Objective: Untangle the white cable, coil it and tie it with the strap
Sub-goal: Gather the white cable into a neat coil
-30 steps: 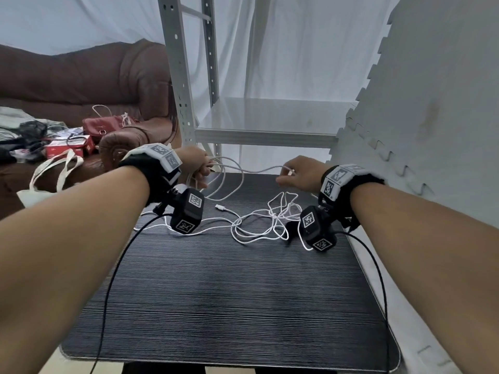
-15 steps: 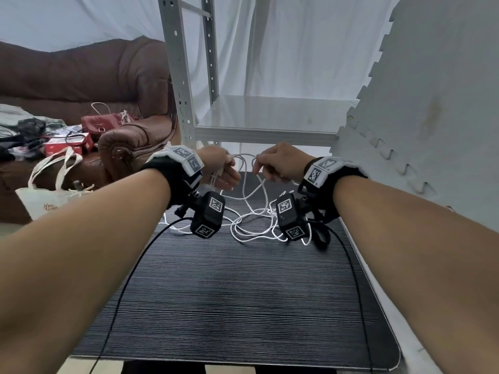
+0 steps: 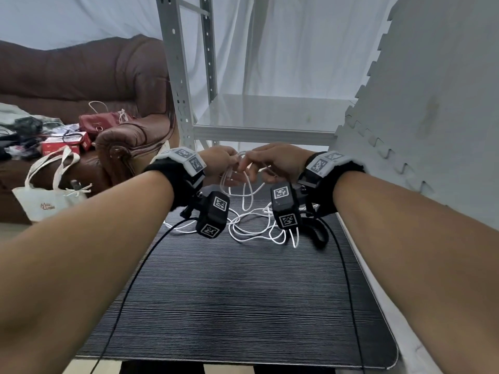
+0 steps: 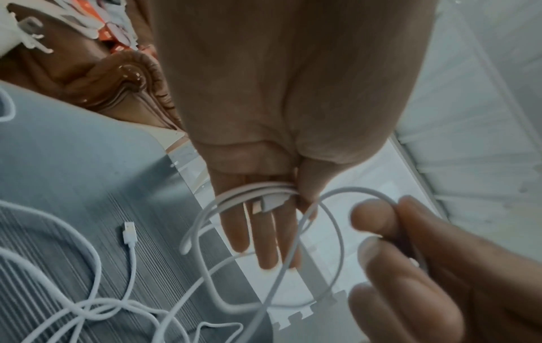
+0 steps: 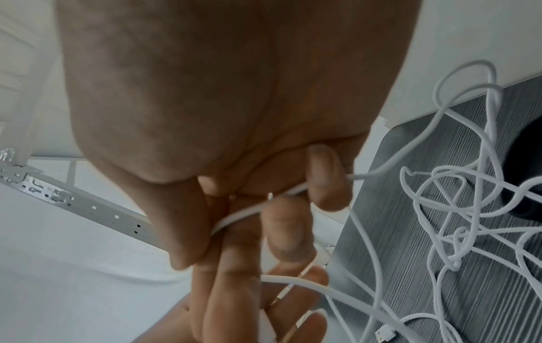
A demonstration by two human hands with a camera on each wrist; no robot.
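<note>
I am in the coiling step: my left hand holds the first loops of the cable across its palm, thumb clamped over the strands and one plug, the other fingers nearly straight beneath. My right hand pinches the next stretch of cable between thumb and forefinger, close against the left, both raised above the mat. Most of the cable is not yet gathered; it lies on the mat in a loose tangle below my wrists, with the free plug beside it. A dark band lies at the mat's right side, probably the strap, though I cannot be sure. Next, I judge, the right hand must lay its stretch over the left palm as another loop, then slide back along the cable, easing crossings out of the tangle without pulling them tight.
</note>
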